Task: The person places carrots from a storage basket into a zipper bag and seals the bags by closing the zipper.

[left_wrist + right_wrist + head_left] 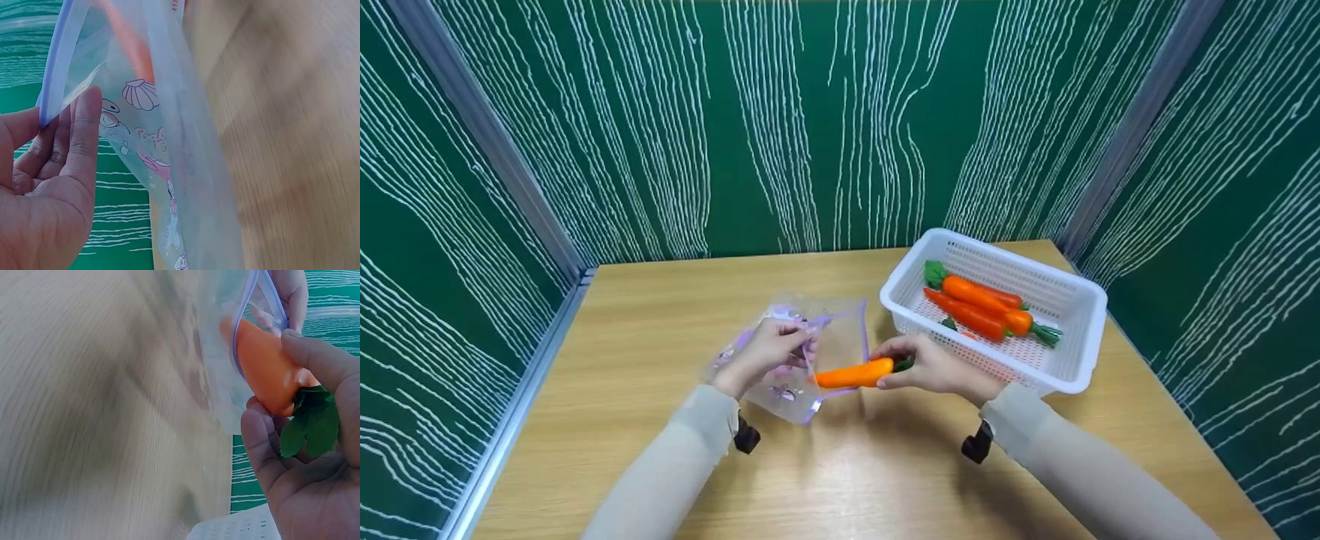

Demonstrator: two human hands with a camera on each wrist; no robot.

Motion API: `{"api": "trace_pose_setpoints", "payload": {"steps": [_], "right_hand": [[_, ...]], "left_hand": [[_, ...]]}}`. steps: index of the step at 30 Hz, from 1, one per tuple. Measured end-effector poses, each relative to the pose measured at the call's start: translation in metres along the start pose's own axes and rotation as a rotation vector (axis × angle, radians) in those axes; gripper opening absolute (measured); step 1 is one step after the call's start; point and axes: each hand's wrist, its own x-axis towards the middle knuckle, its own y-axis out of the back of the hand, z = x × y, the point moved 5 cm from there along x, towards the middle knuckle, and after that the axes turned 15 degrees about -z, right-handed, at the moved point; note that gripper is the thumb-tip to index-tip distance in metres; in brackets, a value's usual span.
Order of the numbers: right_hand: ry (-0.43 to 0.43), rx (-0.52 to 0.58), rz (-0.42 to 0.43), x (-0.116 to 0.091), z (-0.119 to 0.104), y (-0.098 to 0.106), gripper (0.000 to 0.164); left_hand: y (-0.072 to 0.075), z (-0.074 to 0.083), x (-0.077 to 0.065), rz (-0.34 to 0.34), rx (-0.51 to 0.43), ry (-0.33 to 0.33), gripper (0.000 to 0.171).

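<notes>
My left hand [774, 346] pinches the purple-edged mouth of a clear zip bag [185, 169] printed with shells and pink figures. In my right hand [924, 365] is an orange carrot [855, 374] with a green leafy top [312, 419], gripped near its leaf end between thumb and fingers. The carrot's narrow tip sits inside the bag's mouth and shows through the clear plastic in both wrist views. Its thick end and leaves are outside the bag. The bag is held tilted over the table, with its opening toward my right hand.
A white perforated basket [911, 311] stands on the wooden table [660, 315] at the right, holding several carrots [975, 315], some with green tops. Green walls with white wavy lines [765, 135] enclose the back and both sides.
</notes>
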Motion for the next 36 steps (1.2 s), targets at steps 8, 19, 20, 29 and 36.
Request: {"api": "trace_pose_setpoints", "payload": {"steps": [8,19,20,29,36], "right_hand": [[-0.046,0.022,-0.019,0.005,-0.001,-0.008,0.042],[-0.018,-0.049,0.12,0.007,-0.015,-0.009,0.04],[0.002,-0.06,0.133,0.007,-0.017,-0.009,0.04],[0.049,0.002,0.184,0.012,-0.027,-0.014,0.037],[0.106,-0.02,0.183,0.018,-0.034,-0.018,0.029]], "left_hand": [[-0.003,0.0,0.0,-0.002,0.003,-0.013,0.025],[-0.007,0.004,0.003,-0.002,-0.014,-0.026,0.024],[-0.007,0.004,0.004,0.0,-0.018,-0.021,0.024],[-0.011,0.006,0.003,0.005,-0.005,-0.004,0.024],[-0.016,0.01,0.004,0.001,-0.007,-0.029,0.025]]}}
